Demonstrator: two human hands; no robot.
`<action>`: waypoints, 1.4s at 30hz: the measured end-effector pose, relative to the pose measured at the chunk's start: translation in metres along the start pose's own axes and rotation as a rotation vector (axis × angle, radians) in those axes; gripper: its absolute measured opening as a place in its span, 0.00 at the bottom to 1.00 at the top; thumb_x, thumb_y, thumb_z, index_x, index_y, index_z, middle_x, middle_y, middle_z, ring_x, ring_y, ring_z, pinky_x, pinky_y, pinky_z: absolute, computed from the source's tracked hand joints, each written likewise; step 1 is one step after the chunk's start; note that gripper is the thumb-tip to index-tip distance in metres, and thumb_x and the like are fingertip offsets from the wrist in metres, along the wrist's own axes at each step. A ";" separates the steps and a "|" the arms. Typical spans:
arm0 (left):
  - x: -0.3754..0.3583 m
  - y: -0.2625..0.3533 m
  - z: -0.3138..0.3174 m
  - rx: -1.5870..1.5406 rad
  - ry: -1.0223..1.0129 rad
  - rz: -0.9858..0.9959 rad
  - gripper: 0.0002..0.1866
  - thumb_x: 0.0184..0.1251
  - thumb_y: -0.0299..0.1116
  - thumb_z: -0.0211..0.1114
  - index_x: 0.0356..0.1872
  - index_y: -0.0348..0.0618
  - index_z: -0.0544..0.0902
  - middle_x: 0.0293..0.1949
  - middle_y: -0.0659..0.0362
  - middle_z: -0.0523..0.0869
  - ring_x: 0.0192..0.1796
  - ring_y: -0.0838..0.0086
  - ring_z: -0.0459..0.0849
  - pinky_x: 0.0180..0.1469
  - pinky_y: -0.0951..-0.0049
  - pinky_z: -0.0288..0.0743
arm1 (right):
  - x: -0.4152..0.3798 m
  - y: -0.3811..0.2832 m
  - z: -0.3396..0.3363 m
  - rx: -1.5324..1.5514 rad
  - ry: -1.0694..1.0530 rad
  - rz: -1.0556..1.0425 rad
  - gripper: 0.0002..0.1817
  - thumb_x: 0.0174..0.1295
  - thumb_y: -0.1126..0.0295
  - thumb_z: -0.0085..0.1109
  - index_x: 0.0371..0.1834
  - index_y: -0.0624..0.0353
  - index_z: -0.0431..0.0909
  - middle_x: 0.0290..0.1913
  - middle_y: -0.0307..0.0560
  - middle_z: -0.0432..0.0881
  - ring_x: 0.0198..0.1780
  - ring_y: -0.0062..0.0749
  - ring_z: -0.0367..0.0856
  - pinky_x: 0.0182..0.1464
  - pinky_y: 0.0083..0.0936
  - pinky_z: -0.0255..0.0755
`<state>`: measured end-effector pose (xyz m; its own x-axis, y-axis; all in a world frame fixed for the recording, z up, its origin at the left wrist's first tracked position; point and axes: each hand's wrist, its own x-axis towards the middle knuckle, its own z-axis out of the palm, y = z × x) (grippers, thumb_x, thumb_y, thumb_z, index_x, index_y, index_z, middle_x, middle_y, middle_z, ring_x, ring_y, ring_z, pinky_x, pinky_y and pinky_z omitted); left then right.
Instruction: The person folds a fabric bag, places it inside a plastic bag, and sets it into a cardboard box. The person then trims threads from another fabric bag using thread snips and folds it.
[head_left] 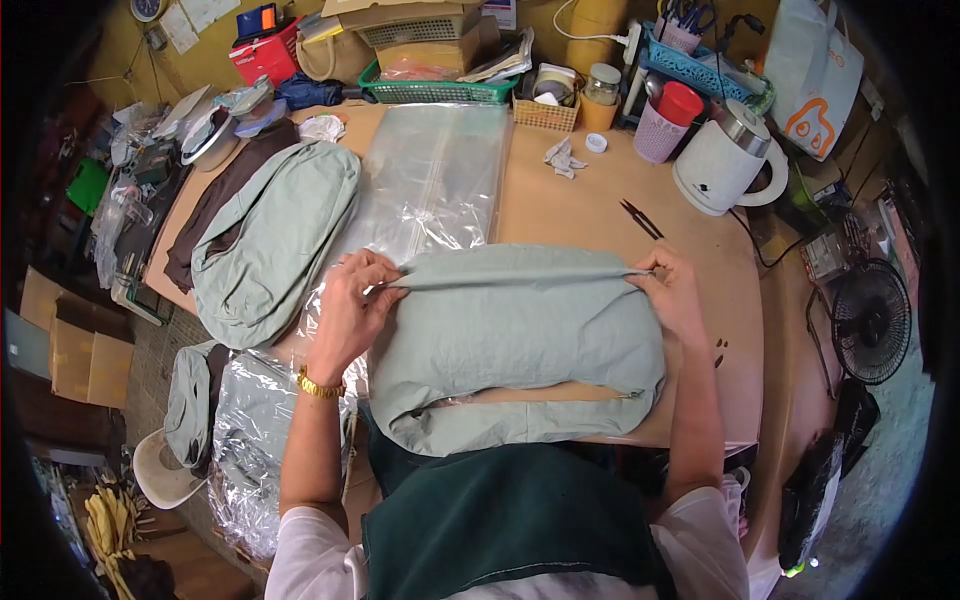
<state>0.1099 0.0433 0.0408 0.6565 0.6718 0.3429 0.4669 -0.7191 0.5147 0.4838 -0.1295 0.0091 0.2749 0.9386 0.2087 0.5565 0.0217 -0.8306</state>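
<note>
A grey-green fabric bag lies flat on the brown table in front of me, its wide strap curving along the near side. At the bag's upper left corner, my left hand pinches the cloth between thumb and fingers. My right hand pinches the upper right corner. Between the two hands the top edge runs in a straight fold. Beside my left hand lies another grey-green bag, on top of a dark brown one. Clear plastic sleeves are stacked beyond my left hand.
Black thread snips lie beyond my right hand. A white electric kettle, a pink cup and a green basket stand along the back. Plastic-wrapped goods sit at lower left. A black fan stands at right.
</note>
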 end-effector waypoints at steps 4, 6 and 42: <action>-0.015 -0.004 0.003 -0.026 0.168 0.139 0.09 0.48 0.21 0.70 0.29 0.43 0.79 0.36 0.60 0.87 0.44 0.67 0.83 0.63 0.57 0.63 | -0.023 -0.002 0.018 -0.052 0.373 -0.137 0.09 0.49 0.88 0.60 0.27 0.64 0.71 0.34 0.42 0.78 0.37 0.24 0.74 0.40 0.21 0.67; -0.021 -0.005 0.003 -0.119 0.188 0.080 0.09 0.46 0.20 0.70 0.28 0.45 0.80 0.29 0.62 0.86 0.39 0.67 0.83 0.61 0.62 0.65 | -0.034 -0.004 0.019 0.120 0.343 -0.104 0.07 0.53 0.87 0.57 0.28 0.63 0.72 0.35 0.43 0.79 0.39 0.24 0.75 0.42 0.20 0.68; -0.013 0.035 0.038 0.182 -0.133 0.118 0.14 0.67 0.45 0.60 0.33 0.45 0.85 0.27 0.59 0.82 0.40 0.64 0.82 0.65 0.52 0.56 | -0.066 0.030 0.034 -0.428 -0.019 -0.041 0.11 0.67 0.71 0.51 0.25 0.59 0.71 0.21 0.47 0.71 0.30 0.42 0.69 0.55 0.36 0.60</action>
<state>0.1403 0.0024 0.0246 0.7794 0.5606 0.2798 0.4736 -0.8195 0.3227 0.4557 -0.1786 -0.0477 0.2337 0.9460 0.2246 0.8427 -0.0818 -0.5321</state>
